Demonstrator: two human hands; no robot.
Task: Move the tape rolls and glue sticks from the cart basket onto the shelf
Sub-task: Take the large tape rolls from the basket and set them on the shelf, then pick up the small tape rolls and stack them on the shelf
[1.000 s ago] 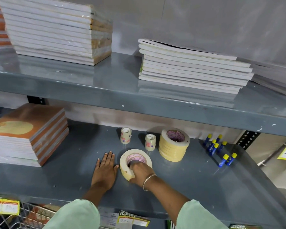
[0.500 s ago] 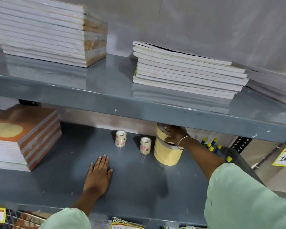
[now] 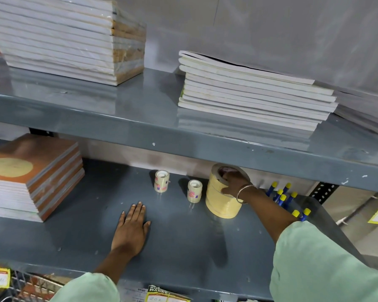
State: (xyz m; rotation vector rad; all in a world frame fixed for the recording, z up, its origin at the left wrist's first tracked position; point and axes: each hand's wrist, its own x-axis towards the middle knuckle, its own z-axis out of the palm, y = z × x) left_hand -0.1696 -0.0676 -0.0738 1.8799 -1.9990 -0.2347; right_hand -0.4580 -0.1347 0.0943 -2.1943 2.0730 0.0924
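Observation:
My right hand (image 3: 235, 182) grips a wide cream masking tape roll (image 3: 216, 173), tilted on top of a stack of the same rolls (image 3: 222, 203) at the back of the grey lower shelf (image 3: 183, 243). Fingers sit inside the roll's core. My left hand (image 3: 132, 228) lies flat, palm down, on the shelf with nothing in it. Two small clear tape stacks (image 3: 161, 181) (image 3: 194, 191) stand left of the big rolls. Several blue glue sticks (image 3: 282, 196) with yellow caps stand to the right, behind my forearm.
A stack of orange-covered notebooks (image 3: 31, 175) fills the lower shelf's left end. The upper shelf (image 3: 140, 127) hangs low over the tape and carries white notebook piles (image 3: 249, 92). The wire cart basket (image 3: 20, 286) shows at the bottom left. Price tags line the shelf edge.
My right hand lifted the tape roll from the shelf front beside my left hand and carried it back and right onto the stack. The left hand stayed flat.

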